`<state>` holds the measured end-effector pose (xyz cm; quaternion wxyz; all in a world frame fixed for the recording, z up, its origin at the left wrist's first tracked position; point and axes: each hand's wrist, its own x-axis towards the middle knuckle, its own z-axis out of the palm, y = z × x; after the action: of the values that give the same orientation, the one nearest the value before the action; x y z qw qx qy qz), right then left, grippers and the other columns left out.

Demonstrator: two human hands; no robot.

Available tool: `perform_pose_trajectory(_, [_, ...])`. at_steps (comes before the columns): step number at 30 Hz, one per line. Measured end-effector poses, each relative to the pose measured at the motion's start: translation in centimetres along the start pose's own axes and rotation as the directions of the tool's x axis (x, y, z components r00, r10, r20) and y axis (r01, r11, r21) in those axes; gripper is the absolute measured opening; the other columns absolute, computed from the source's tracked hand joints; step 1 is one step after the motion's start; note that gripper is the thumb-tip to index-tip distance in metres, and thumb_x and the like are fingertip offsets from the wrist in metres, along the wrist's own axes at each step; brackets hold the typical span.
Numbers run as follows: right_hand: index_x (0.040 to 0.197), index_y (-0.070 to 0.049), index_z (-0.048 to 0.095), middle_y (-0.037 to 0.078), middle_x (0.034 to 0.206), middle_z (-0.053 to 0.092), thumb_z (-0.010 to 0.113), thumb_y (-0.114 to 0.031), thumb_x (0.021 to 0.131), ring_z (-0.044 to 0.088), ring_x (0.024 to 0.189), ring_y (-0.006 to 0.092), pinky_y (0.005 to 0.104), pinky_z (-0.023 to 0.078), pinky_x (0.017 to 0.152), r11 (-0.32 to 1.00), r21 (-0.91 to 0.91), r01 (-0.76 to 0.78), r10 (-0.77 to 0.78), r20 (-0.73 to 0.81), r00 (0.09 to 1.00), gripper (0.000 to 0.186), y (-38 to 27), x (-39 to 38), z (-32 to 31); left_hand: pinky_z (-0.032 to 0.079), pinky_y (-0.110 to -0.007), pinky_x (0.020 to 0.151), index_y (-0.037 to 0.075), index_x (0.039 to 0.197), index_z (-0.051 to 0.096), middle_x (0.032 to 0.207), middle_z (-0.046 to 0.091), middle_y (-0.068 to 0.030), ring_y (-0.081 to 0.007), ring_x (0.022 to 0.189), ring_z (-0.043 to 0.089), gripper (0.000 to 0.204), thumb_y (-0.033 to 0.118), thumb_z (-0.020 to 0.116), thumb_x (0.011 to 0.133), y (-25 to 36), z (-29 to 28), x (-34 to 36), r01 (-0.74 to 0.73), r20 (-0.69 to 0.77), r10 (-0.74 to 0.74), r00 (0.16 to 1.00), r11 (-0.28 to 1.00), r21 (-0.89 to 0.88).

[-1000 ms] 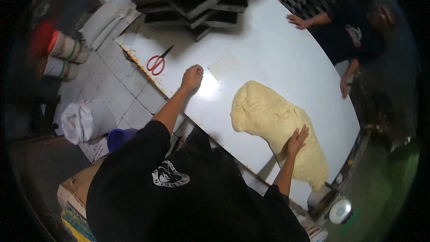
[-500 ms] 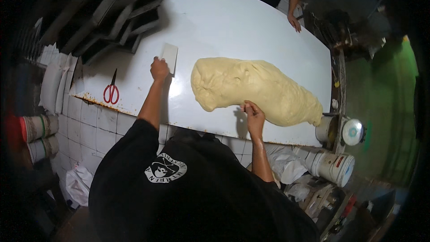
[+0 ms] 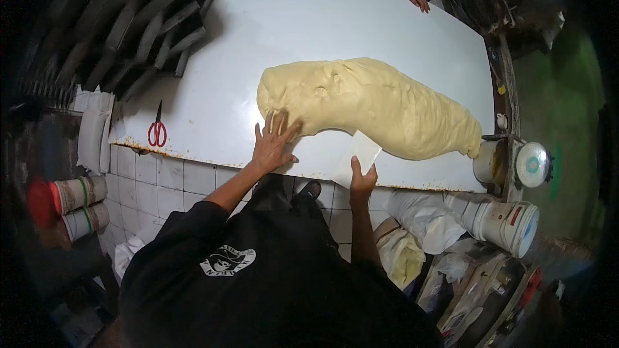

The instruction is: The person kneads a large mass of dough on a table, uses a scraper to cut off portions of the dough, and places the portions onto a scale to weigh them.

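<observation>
A long, thick mass of pale yellow dough (image 3: 380, 103) lies across the white table (image 3: 277, 19), its right end tapering. My left hand (image 3: 274, 145) has its fingers spread, with the tips at the dough's lower left edge. In my right hand (image 3: 363, 179) is a flat white dough scraper (image 3: 365, 151), thumb lying on its face. The scraper's upper corner meets or nearly meets the dough's near edge; I cannot tell which. Red-handled scissors (image 3: 157, 130) lie on the table to the left.
Dark metal pans (image 3: 148, 26) are stacked at the far left. Across the table, another person's hands (image 3: 417, 0) rest on its far edge. A metal pot (image 3: 488, 161) stands by the right corner, with white buckets (image 3: 509, 222) below. Rust marks the near edge.
The scraper has passed from my left hand to my right. My left hand has moved right to the dough, fingers spreading. The view has shifted a little.
</observation>
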<state>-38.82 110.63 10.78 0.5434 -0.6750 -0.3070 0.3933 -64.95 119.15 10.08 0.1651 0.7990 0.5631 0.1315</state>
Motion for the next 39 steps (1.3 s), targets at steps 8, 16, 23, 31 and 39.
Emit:
perform_pose_trajectory(8, [0.108,0.001,0.064,0.025,0.092,0.07,0.065,-0.03,0.098,0.067,0.091,0.0461,0.0516,0.052,0.078,0.691,-0.686,0.229,-0.272,0.047,0.961,0.032,5.9,-0.7,11.3,0.031,-0.073,0.104,0.02,0.124,0.064,0.144,0.051,-0.0129,-0.0378,0.14,0.039,0.062,0.029,0.085,0.067,-2.7,4.3,8.2,-0.081,0.126,0.086,0.988,0.996,-0.046])
perform_pose_trajectory(16, [0.083,-0.005,0.055,0.02,0.073,0.062,0.062,-0.027,0.097,0.064,0.068,0.041,0.0541,0.047,0.06,0.553,-0.687,0.471,-0.372,0.301,0.878,0.026,4.6,7.4,24.8,0.049,-0.05,0.091,0.001,0.096,0.07,0.098,0.066,-0.0287,-0.0481,0.1,0.062,0.027,0.009,0.076,0.071,-8.5,-1.7,0.4,0.222,0.06,-0.221,0.973,0.842,-0.493])
perform_pose_trajectory(23, [0.093,-0.004,0.064,0.023,0.083,0.07,0.062,-0.03,0.096,0.069,0.081,0.0433,0.0517,0.055,0.073,0.476,-0.833,0.28,-0.195,0.211,0.958,0.026,-2.1,15.2,30.9,0.053,-0.035,0.086,0.001,0.101,0.07,0.101,0.073,-0.0106,-0.0185,0.096,0.067,0.023,0.006,0.077,0.08,-17.0,-11.3,-2.2,0.439,0.245,-0.386,0.889,0.573,-0.692])
perform_pose_trajectory(31, [0.115,0.003,0.068,0.027,0.1,0.072,0.065,-0.033,0.097,0.069,0.094,0.0455,0.051,0.053,0.085,0.875,-0.48,0.066,-0.126,-0.095,0.987,0.041,-4.6,5.6,25.3,0.022,-0.071,0.112,0.016,0.154,0.04,0.153,0.039,-0.0186,-0.0408,0.148,0.026,0.104,0.046,0.089,0.067,-18.0,-9.5,12.2,0.018,-0.017,-0.022,1.0,0.977,-0.212])
perform_pose_trajectory(39, [0.099,0.0,0.068,0.024,0.083,0.07,0.063,-0.031,0.098,0.066,0.071,0.0454,0.0531,0.052,0.065,0.641,-0.695,0.326,-0.333,0.131,0.934,0.031,3.6,2.6,27.5,0.038,-0.049,0.097,0.013,0.1,0.067,0.111,0.061,-0.0033,-0.0287,0.115,0.054,0.038,0.012,0.078,0.064,-14.4,-2.6,11.2,-0.169,0.008,0.171,0.985,0.979,-0.111])
